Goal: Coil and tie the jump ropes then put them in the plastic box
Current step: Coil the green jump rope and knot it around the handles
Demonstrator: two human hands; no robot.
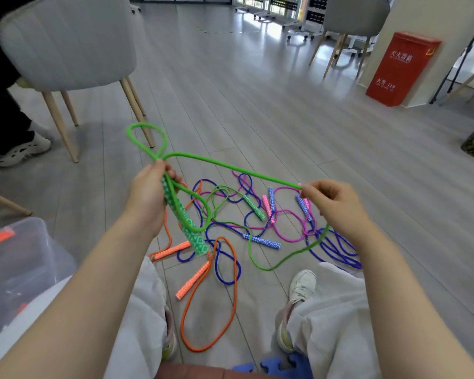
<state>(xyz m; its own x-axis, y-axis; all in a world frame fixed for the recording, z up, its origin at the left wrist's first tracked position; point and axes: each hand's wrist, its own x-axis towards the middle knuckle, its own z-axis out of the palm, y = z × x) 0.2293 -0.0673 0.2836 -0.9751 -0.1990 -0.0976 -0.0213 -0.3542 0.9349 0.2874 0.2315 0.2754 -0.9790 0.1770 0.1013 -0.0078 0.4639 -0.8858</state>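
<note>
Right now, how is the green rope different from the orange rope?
The green rope is up in the air, held by the left hand and right hand; the orange rope lies on the floor, untouched. The green rope is partly looped at the left hand; the orange rope sprawls loose. Both have patterned handles matching their colour.

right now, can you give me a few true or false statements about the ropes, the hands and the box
1. The left hand grips the green rope with its handle. True.
2. The right hand is empty. False: it pinches the green rope.
3. The orange rope is already coiled and tied. False: it lies loose on the floor.
4. The plastic box sits at the person's left. True.
5. The green rope is in the box. False: it is held up.
</note>
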